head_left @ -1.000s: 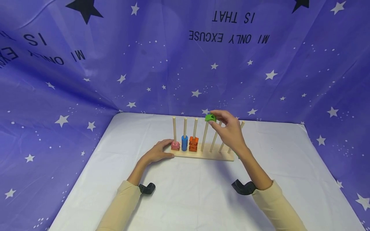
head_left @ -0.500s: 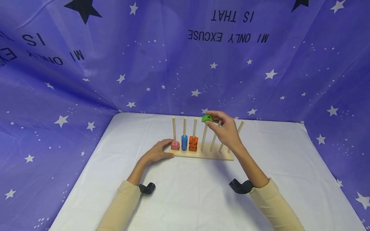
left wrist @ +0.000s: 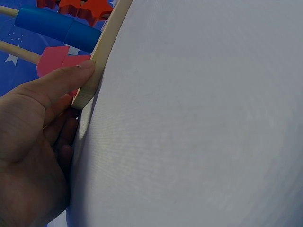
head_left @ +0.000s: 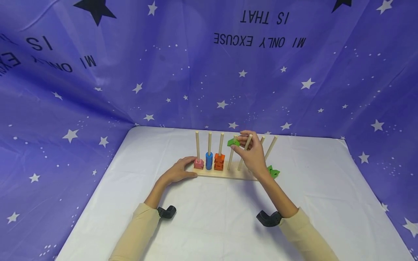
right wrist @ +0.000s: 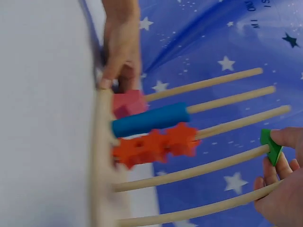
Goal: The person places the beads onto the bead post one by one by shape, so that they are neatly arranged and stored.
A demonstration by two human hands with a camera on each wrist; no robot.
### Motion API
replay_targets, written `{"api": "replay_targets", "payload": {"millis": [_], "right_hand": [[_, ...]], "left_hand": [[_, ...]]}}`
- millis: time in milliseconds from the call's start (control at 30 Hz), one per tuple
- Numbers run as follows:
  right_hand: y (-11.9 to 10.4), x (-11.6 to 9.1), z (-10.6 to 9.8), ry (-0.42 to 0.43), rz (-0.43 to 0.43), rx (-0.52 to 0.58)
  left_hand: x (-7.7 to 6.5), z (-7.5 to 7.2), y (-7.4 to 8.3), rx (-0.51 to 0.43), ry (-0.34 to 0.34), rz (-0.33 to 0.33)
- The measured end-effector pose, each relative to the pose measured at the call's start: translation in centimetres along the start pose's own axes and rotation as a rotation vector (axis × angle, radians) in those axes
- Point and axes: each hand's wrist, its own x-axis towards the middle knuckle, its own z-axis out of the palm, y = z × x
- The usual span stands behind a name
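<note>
A wooden base (head_left: 225, 175) with several upright pegs stands on the white table. Its left three pegs carry a pink block (head_left: 198, 164), a blue cylinder (head_left: 209, 161) and orange star pieces (head_left: 219, 162). My right hand (head_left: 236, 143) pinches a green piece (head_left: 233, 142) threaded near the top of the fourth peg (head_left: 231, 159); the right wrist view shows the green piece (right wrist: 271, 146) between my fingertips (right wrist: 285, 138). My left hand (head_left: 181, 170) grips the base's left end, thumb (left wrist: 71, 78) against the front edge of the base (left wrist: 108, 40).
More green pieces (head_left: 273, 172) lie on the table just right of the base. A purple star-printed cloth (head_left: 98, 90) walls in the table at the back and both sides. The white tabletop (head_left: 212, 221) stretches toward me.
My right hand has come down and slightly left, taking the green piece from above the peg tip onto the fourth peg. Green pieces on the table are now uncovered. The left hand stayed put.
</note>
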Motion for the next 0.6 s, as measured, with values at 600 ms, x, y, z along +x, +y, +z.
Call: {"api": "replay_targets", "payload": {"millis": [600], "right_hand": [[8.8,-2.9,1.5,-0.023,0.304,-0.046]], "left_hand": [[0.3,0.1,-0.5,0.017,0.0,0.012]]}}
